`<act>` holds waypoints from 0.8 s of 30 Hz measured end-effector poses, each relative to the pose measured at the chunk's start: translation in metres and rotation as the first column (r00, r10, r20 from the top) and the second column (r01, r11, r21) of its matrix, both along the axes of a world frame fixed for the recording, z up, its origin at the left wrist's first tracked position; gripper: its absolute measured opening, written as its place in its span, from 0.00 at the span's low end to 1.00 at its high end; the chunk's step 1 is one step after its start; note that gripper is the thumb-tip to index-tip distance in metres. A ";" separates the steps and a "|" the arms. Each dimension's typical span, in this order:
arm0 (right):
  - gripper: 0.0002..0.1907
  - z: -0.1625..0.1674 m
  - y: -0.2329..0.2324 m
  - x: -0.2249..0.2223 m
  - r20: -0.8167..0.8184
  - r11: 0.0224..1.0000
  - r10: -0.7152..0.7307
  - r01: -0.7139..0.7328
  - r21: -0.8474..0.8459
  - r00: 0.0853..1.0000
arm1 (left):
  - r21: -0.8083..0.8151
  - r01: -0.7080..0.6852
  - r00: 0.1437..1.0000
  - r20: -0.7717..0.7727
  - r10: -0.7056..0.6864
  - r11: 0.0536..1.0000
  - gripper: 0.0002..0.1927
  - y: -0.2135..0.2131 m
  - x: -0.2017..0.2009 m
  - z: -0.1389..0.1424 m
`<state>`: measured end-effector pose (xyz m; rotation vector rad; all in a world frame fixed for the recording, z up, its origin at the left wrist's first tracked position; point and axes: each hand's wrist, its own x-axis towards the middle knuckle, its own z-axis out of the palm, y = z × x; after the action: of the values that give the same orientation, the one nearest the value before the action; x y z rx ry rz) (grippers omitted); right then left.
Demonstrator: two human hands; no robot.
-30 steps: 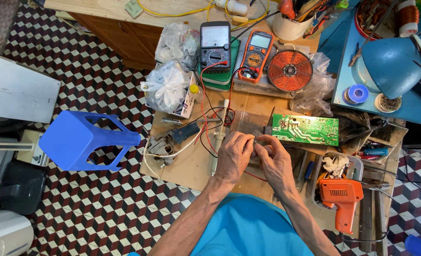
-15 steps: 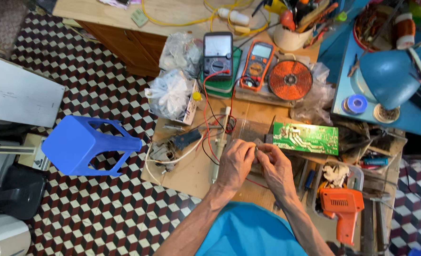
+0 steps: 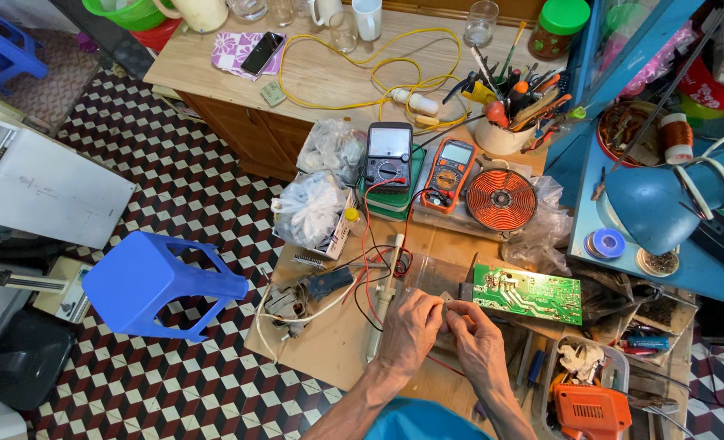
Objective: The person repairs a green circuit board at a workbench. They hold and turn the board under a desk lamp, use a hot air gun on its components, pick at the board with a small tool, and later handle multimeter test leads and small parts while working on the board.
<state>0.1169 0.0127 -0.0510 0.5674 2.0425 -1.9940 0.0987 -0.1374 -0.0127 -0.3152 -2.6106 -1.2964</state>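
Both hands meet over the wooden tabletop [image 3: 329, 358], just left of a green circuit board [image 3: 527, 294] that lies flat with its solder side up. The left hand [image 3: 411, 326] is curled, its fingers pinched together at the tips, and the right hand [image 3: 478, 338] faces it with fingers bent the same way. Between the two sets of fingertips sits a small dark part [image 3: 453, 305], probably a component or a wire end; it is too small to make out. Both hands appear to grip it, close to the board's left edge.

Red and black test leads [image 3: 364, 261] run from the hands' area up to a grey analogue meter [image 3: 388, 155], which stands beside an orange digital meter [image 3: 447, 175]. To the right of the meters lies a round copper coil [image 3: 501, 200]. A white rod-like tool [image 3: 384, 297] lies lengthwise just left of the left hand. Two knotted clear plastic bags [image 3: 309, 208] sit near the tabletop's left edge. An orange power drill [image 3: 592, 411] rests in a tray at the lower right. A blue plastic stool [image 3: 154, 285] lies on its side on the chequered floor [image 3: 175, 187].
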 end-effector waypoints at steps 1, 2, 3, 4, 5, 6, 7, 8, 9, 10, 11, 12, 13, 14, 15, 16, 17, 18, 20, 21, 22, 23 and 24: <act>0.11 0.001 0.000 0.000 0.010 1.000 -0.002 0.002 0.003 1.000 | -0.001 0.001 1.000 0.002 -0.001 1.000 0.04 0.000 0.000 0.000; 0.11 0.002 0.000 0.000 0.020 1.000 -0.004 0.003 0.006 1.000 | -0.002 0.001 1.000 0.004 -0.001 1.000 0.04 0.001 0.001 0.000; 0.11 0.003 0.000 0.000 0.021 1.000 -0.002 0.002 0.006 1.000 | -0.004 0.001 1.000 0.005 -0.001 1.000 0.05 0.000 0.001 0.000; 0.11 0.004 0.000 0.000 0.021 1.000 -0.001 0.001 0.005 1.000 | -0.006 0.002 1.000 0.004 -0.002 1.000 0.04 0.001 0.000 -0.001; 0.11 0.005 -0.001 0.000 0.022 1.000 0.000 0.000 0.005 1.000 | -0.007 0.003 1.000 0.004 -0.003 1.000 0.04 0.001 0.000 -0.001; 0.11 0.006 -0.001 0.000 0.022 1.000 0.001 -0.002 0.004 1.000 | -0.009 0.005 1.000 0.004 -0.005 1.000 0.04 0.001 0.000 -0.001; 0.11 0.007 -0.002 0.000 0.023 1.000 0.003 -0.003 0.004 1.000 | -0.007 0.006 1.000 0.001 -0.006 1.000 0.04 0.000 0.000 -0.002; 0.11 0.009 -0.002 0.000 0.025 1.000 0.005 -0.005 0.002 1.000 | -0.005 0.007 1.000 -0.002 -0.007 1.000 0.04 0.000 0.000 -0.002; 0.11 0.010 -0.003 0.000 0.033 1.000 0.006 -0.006 0.014 0.999 | -0.003 0.009 1.000 -0.003 -0.009 1.000 0.05 0.000 0.000 -0.001; 0.11 0.012 -0.003 0.000 0.041 1.000 0.007 -0.008 0.025 0.999 | -0.007 0.016 1.000 0.020 -0.016 1.000 0.04 -0.001 0.001 -0.001; 0.12 0.014 -0.004 0.000 0.050 0.999 0.008 -0.010 0.037 0.999 | -0.010 0.022 0.999 0.042 -0.022 1.000 0.04 -0.002 0.001 0.000; 0.12 0.016 -0.004 0.000 0.042 0.999 0.008 -0.009 0.032 0.999 | -0.012 0.029 0.997 0.066 -0.028 1.000 0.04 -0.002 0.001 0.001; 0.12 0.019 -0.004 0.000 0.035 1.000 0.008 -0.008 0.025 0.999 | -0.017 0.028 0.998 0.049 -0.028 0.999 0.04 -0.002 0.001 0.002; 0.12 0.021 -0.005 -0.001 0.027 1.000 0.008 -0.009 0.019 1.000 | -0.022 0.027 0.999 0.032 -0.027 0.999 0.04 -0.002 0.001 0.004; 0.12 0.024 -0.006 -0.001 0.048 1.000 0.003 -0.004 0.023 0.999 | -0.026 0.027 0.999 0.017 -0.026 0.999 0.04 -0.002 0.000 0.006; 0.12 0.027 -0.007 -0.003 0.068 1.000 -0.003 0.001 0.028 0.998 | -0.013 0.020 1.000 0.013 -0.020 1.000 0.04 -0.002 -0.001 0.007; 0.12 0.030 -0.008 -0.003 0.090 0.999 -0.009 0.006 0.033 0.996 | 0.001 0.014 1.000 0.011 -0.014 1.000 0.04 -0.002 -0.002 0.008; 0.12 0.033 -0.008 -0.003 0.038 1.000 0.007 -0.008 0.030 0.999 | 0.015 0.008 1.000 0.015 -0.009 1.000 0.04 -0.002 -0.002 0.010; 0.13 0.039 -0.008 0.001 -0.034 0.999 0.033 -0.032 0.024 0.999 | 0.029 -0.028 1.000 0.010 0.028 0.999 0.04 -0.002 0.000 0.011; 0.13 0.041 -0.008 0.004 -0.033 1.000 0.005 -0.005 -0.003 0.999 | 0.037 -0.041 0.999 0.005 0.041 0.998 0.04 -0.002 0.000 0.011; 0.14 0.044 -0.007 0.003 -0.041 0.999 -0.019 0.018 -0.027 0.999 | 0.043 -0.051 0.999 -0.007 0.051 0.998 0.05 -0.002 -0.001 0.011; 0.15 0.046 -0.006 0.005 -0.048 0.998 -0.041 0.039 -0.053 0.998 | 0.049 -0.062 0.998 -0.020 0.063 0.997 0.05 -0.004 0.000 0.012; 0.15 0.047 -0.005 0.006 -0.036 0.996 -0.055 0.052 -0.066 0.998 | 0.054 -0.074 0.996 -0.039 0.076 0.996 0.05 -0.005 -0.001 0.012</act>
<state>0.1227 0.0075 -0.0038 0.5811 1.9964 -2.1088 0.0978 -0.1422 -0.0009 -0.2308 -2.5241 -1.3167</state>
